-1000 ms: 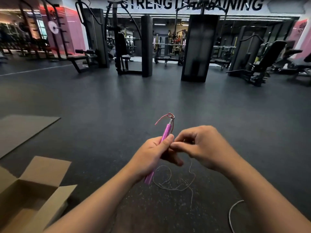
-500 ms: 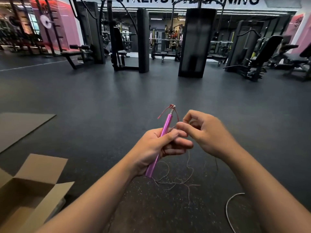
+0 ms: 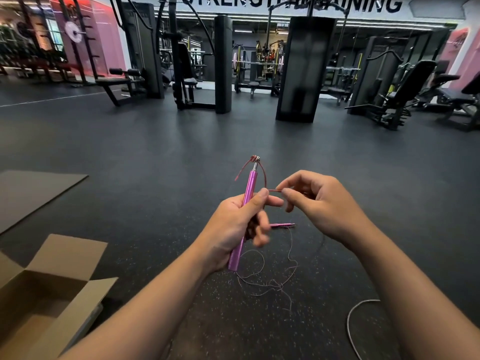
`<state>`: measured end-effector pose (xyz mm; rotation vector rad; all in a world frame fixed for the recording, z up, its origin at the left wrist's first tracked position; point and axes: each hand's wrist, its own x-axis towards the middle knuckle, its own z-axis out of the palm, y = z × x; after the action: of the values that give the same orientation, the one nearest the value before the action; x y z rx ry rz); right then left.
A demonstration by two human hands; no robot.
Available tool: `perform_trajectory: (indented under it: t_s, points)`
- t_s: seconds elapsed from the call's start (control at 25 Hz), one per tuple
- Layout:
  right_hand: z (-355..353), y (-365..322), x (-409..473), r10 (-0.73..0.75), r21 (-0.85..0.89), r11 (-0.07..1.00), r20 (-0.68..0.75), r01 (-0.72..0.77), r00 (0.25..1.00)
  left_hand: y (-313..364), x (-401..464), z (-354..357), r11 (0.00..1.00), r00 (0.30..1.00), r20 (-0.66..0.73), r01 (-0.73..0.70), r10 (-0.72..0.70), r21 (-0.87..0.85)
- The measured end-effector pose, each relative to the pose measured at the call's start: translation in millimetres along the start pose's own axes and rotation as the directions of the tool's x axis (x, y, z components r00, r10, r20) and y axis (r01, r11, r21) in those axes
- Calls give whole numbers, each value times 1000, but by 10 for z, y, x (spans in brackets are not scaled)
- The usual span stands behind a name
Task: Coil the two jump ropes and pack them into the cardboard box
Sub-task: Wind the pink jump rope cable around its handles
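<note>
Your left hand (image 3: 233, 224) wraps the slim pink metal handle (image 3: 248, 190); your right hand (image 3: 319, 203) pinches its thin cord (image 3: 272, 190). The loose tangle at six o'clock may snag.

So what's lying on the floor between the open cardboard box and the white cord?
Head view: loose pink cord lies between cardboard box and white cord; the person's forearms cross above.

cardboard box (image 3: 52, 294): cut by left edge | white cord (image 3: 349, 326): exits bottom edge

Cardboard box (image 3: 44, 305) on floor (image 3: 155, 157) left of hands; mat (image 3: 31, 193) behind it
</note>
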<state>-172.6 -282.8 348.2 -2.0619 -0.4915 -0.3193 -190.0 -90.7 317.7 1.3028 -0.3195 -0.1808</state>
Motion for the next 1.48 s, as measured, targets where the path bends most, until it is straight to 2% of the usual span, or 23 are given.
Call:
perform_trajectory:
  t_s: [0.12,0.28,0.44,0.56,0.72,0.8,0.88,0.96,1.04,1.08,1.12,1.16,1.2,1.24,1.32,1.36,1.4,1.48]
  points:
    - [-5,14,15,-45,-5,999,38,45,998,1,15,-19,1000,1000,-19,-13,13,28]
    - [48,10,6,15,104,995,-52,-10,999,13,15,-4,998,998,54,23,-20,-61]
    - [90,62,-2,28,8,1000,-209,-26,978,29,5,27,993,997,75,5,4,-119]
    - [110,118,22,9,-27,1000,-174,-14,985,39,-3,44,994,998,59,12,-6,-109]
    - [110,110,59,24,196,981,-147,6,989,35,-8,11,964,995,102,39,-12,-263]
    - [118,89,46,98,332,943,-176,-35,980,51,-22,-25,948,988,151,68,-21,-312]
    - [169,109,10,185,366,925,-193,-104,964,115,-42,-31,925,977,210,100,-22,-368]
    - [267,136,-40,204,362,918,-79,-162,976,198,-41,5,864,975,223,111,2,-491]
    - [399,118,-110,154,331,917,215,-221,964,242,11,-5,760,989,135,37,68,-649]
    - [453,83,-144,139,276,927,373,-253,917,242,57,-45,742,992,56,-48,115,-668]
    - [498,32,-179,138,199,942,505,-271,852,237,106,-106,774,987,-35,-142,154,-617]
    - [522,-9,-203,145,117,958,593,-263,792,235,147,-172,845,975,-122,-222,186,-486]
    - [518,-64,-217,147,48,972,636,-229,758,232,170,-240,924,960,-182,-258,212,-282]
    - [495,-113,-208,136,-4,985,643,-174,754,225,169,-295,967,955,-185,-247,232,-61]
    - [388,-207,-146,79,-49,997,573,-62,816,166,116,-374,941,979,-59,-171,197,292]
    - [316,-237,-100,46,-69,997,490,-14,871,130,76,-382,903,988,21,-147,151,405]
    - [249,-257,-58,18,-95,995,390,21,921,96,41,-373,879,992,78,-126,102,460]
    - [159,-252,-9,-8,-148,988,181,35,984,56,1,-324,898,995,96,-77,39,433]
